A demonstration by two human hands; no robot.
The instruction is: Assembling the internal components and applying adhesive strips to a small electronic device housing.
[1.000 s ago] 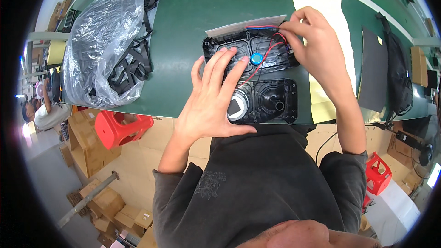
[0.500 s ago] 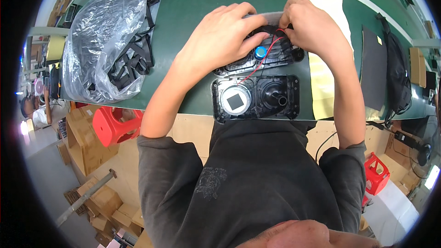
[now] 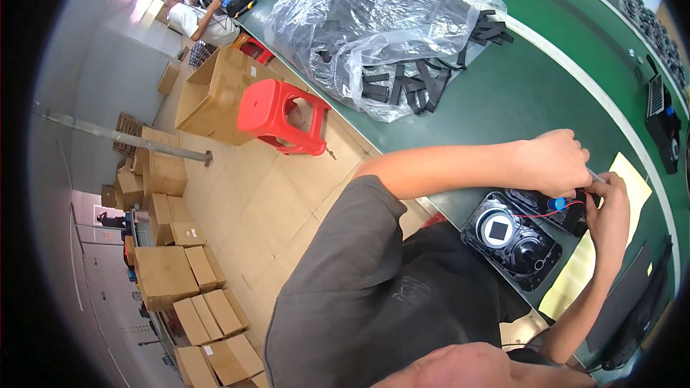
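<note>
Head view looks down and to the left side of the bench. Far left on the floor I see stacks of brown cardboard boxes (image 3: 169, 273). A bit right of them stands a red plastic stool (image 3: 282, 116), near the edge of the green table (image 3: 546, 93). Far up in the corner another person (image 3: 192, 11) sits by the table.

On the table, far from me, lies a big clear plastic bag (image 3: 374, 21) with flat black parts (image 3: 424, 86) spilling out of its right side.

Next comes my left hand (image 3: 557, 162). Its arm reaches across from the left. The fingers are curled down and press on the far end of the black case (image 3: 521, 241), which lies at the near edge of the table, right in front of me. One half of the case shows a round ring with a dark square in it. A red wire (image 3: 535, 213) and a small blue part (image 3: 560, 204) sit in the far half.

My right hand (image 3: 609, 208) is just right of the case, touching it. Its fingers are bent in and pinch a thin light stick (image 3: 595, 176) near the blue part.

A pale yellow sheet (image 3: 632, 183) lies under and right of the case. Far right are more dark devices (image 3: 665, 126).
</note>
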